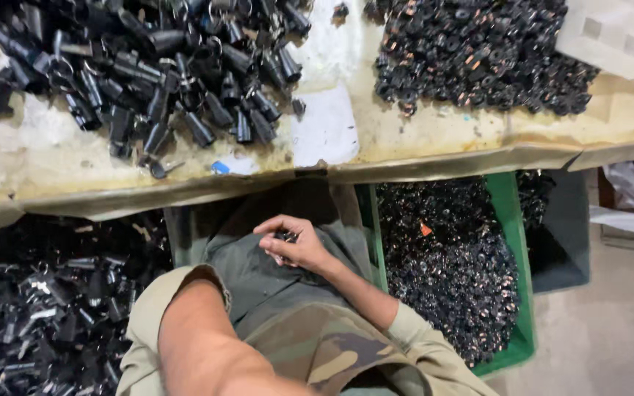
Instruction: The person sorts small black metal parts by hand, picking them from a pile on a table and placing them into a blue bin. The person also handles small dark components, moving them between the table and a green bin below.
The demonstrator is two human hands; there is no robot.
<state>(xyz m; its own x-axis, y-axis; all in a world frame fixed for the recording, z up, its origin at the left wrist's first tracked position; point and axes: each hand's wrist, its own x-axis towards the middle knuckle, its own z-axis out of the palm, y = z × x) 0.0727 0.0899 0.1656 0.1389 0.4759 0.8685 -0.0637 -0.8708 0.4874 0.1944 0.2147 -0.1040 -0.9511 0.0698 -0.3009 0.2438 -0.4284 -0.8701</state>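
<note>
My right hand point(295, 246) rests on my lap, over grey-green cloth point(258, 279), just below the workbench edge. Its fingers are curled around a few small black parts, which show between thumb and fingers. The forearm runs off to the lower right into a camouflage sleeve point(332, 345). My left arm point(199, 345) is bent in the foreground, bare below a khaki sleeve; the left hand is outside the picture. On the bench above lies a heap of black cylindrical parts with wire rings point(148, 73), and to the right a heap of small black ring-shaped parts with copper bits point(478, 59).
The worn, cardboard-covered bench point(434, 139) spans the top. Under it, a green crate point(511, 220) of small black parts stands at my right, a dark bin point(566, 235) beyond it, and a pile of black and metal parts point(45, 301) at my left. White foam point(618, 37) sits top right.
</note>
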